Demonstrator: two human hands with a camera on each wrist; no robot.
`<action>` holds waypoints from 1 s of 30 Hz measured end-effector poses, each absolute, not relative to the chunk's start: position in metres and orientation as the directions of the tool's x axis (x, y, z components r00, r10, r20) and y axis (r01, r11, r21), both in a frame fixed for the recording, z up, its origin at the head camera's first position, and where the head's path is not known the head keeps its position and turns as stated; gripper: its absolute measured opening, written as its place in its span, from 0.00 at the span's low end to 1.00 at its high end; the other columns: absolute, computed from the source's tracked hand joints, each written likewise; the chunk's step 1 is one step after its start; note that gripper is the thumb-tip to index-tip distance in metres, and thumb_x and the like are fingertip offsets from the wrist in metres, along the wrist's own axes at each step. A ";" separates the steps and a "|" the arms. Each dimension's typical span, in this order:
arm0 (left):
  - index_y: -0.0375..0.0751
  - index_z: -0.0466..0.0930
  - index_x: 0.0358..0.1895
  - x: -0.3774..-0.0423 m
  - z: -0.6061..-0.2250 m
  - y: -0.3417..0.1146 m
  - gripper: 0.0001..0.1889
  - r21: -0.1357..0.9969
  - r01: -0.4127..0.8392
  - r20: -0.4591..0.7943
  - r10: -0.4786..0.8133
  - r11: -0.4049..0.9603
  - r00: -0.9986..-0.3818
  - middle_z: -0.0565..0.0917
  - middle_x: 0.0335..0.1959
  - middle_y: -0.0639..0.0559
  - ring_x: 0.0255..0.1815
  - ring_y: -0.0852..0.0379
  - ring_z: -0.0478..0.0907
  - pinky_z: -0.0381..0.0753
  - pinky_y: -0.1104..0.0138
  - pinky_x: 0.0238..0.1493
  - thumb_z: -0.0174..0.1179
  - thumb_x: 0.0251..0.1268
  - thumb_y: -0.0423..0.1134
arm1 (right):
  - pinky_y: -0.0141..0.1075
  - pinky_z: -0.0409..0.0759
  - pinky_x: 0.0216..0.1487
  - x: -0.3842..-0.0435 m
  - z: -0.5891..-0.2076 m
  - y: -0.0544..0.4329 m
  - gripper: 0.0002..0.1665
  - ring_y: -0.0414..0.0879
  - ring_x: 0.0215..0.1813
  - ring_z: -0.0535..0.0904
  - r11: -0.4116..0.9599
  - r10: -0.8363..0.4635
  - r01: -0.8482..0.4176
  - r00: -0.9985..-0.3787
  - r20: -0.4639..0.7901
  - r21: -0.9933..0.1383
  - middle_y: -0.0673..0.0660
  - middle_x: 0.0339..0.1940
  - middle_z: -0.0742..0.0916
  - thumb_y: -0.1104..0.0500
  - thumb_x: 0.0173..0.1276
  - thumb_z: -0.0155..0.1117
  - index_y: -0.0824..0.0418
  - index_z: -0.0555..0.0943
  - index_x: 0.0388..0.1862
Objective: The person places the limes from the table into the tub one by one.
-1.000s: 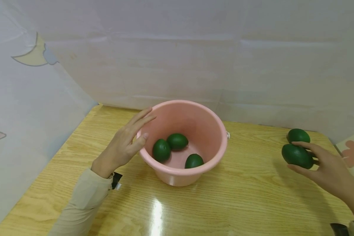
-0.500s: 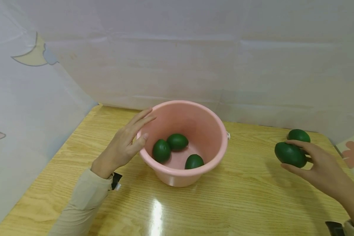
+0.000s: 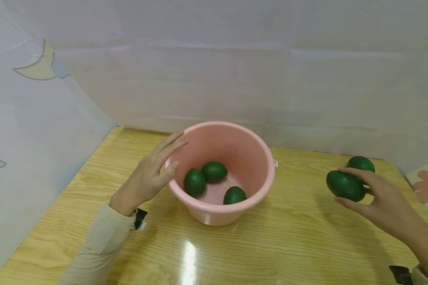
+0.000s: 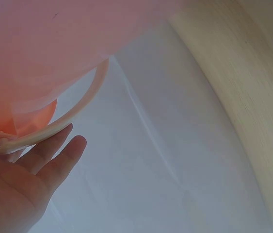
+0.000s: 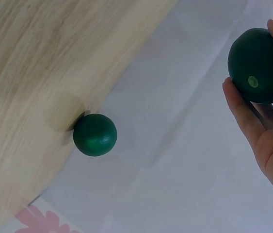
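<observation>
Bucket holds 3 green fruits; right-hand grip clamped on another fruit; left-hand grip, fingers apart, touches the bucket.

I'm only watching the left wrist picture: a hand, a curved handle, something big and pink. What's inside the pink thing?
Observer: It's a pink bucket, with three green fruits lying in it.
Operator: Ooh! And what's the person's other hand doing?
Observer: The right hand holds another green fruit between thumb and fingers, well to the right of the bucket.
Operator: Are there any more outside?
Observer: One, the loose fruit on the table, near its far right corner.
</observation>
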State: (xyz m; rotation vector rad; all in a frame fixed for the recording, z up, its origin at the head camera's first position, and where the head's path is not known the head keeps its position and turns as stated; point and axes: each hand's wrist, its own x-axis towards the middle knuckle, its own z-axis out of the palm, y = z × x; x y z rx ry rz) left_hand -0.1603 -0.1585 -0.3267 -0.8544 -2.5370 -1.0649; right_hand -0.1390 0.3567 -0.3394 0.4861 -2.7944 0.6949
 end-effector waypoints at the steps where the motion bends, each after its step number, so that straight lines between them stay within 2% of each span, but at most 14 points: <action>1: 0.49 0.65 0.74 -0.160 -0.327 -0.159 0.28 0.563 0.609 0.443 0.419 0.558 -0.793 0.58 0.80 0.53 0.79 0.48 0.58 0.63 0.39 0.69 0.48 0.70 0.43 | 0.10 0.66 0.36 -0.139 -0.339 0.356 0.46 0.11 0.51 0.56 0.834 -0.263 -0.367 -0.921 0.287 -0.412 0.72 0.57 0.79 0.58 0.44 0.84 0.60 0.76 0.64; 16: 0.48 0.65 0.74 -0.160 -0.328 -0.159 0.28 0.564 0.610 0.444 0.418 0.557 -0.793 0.57 0.80 0.53 0.79 0.49 0.57 0.62 0.39 0.70 0.48 0.71 0.44 | 0.08 0.65 0.39 -0.133 -0.330 0.340 0.47 0.11 0.53 0.58 0.820 -0.302 -0.413 -0.901 0.313 -0.397 0.68 0.57 0.80 0.59 0.44 0.84 0.56 0.75 0.66; 25: 0.47 0.66 0.74 -0.161 -0.328 -0.159 0.28 0.559 0.613 0.449 0.418 0.558 -0.790 0.57 0.80 0.53 0.79 0.49 0.58 0.63 0.40 0.70 0.47 0.71 0.44 | 0.08 0.67 0.42 -0.126 -0.322 0.326 0.49 0.12 0.53 0.63 0.800 -0.344 -0.486 -0.852 0.395 -0.352 0.61 0.53 0.83 0.63 0.38 0.85 0.55 0.76 0.65; 27: 0.48 0.66 0.74 -0.162 -0.328 -0.159 0.28 0.559 0.614 0.450 0.419 0.557 -0.789 0.57 0.80 0.53 0.79 0.49 0.58 0.63 0.40 0.70 0.47 0.70 0.44 | 0.08 0.67 0.43 -0.125 -0.321 0.323 0.50 0.13 0.52 0.65 0.797 -0.345 -0.495 -0.844 0.412 -0.347 0.58 0.52 0.83 0.64 0.36 0.86 0.54 0.77 0.64; 30: 0.48 0.66 0.74 -0.162 -0.328 -0.159 0.28 0.559 0.615 0.451 0.418 0.556 -0.789 0.57 0.80 0.53 0.79 0.49 0.58 0.63 0.40 0.70 0.47 0.70 0.44 | 0.09 0.68 0.44 -0.124 -0.318 0.319 0.51 0.14 0.50 0.68 0.793 -0.341 -0.504 -0.833 0.435 -0.343 0.45 0.52 0.81 0.66 0.34 0.86 0.53 0.78 0.63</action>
